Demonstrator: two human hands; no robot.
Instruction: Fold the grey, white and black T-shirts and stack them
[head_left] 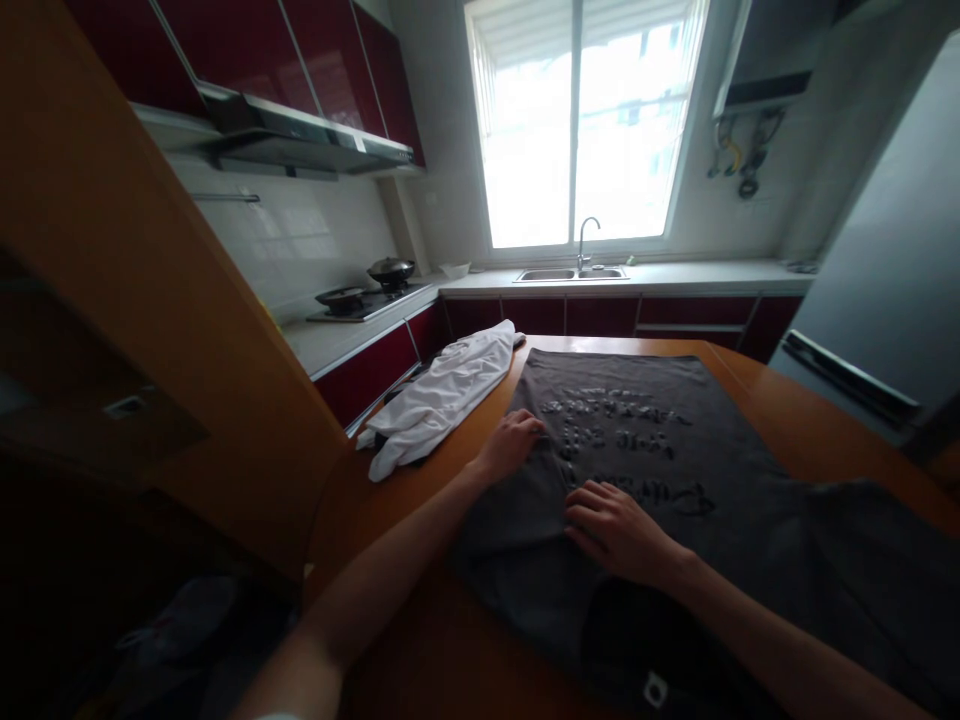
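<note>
A dark grey shirt (pixel 720 420) lies spread on the wooden table (pixel 420 500), its hem toward the window and its neck opening with a small white label near me. Raised black lettering runs across the cloth, upside down from where I stand. At the shirt's left edge, my left hand (pixel 514 445) has its fingers curled closed on the fabric. Nearer to me, my right hand (pixel 619 530) grips the cloth beside the lettering, fingers bent and thumb low. A crease runs between the two hands. One sleeve stretches off to the right.
A crumpled white garment (pixel 450 395) with dark cloth beneath it lies at the table's left edge. Beyond are a stove with a lidded pan (pixel 391 270), a counter with a sink (pixel 547 274), and red cabinets. A fridge (pixel 885 260) stands right, an orange-brown panel (pixel 150 230) left.
</note>
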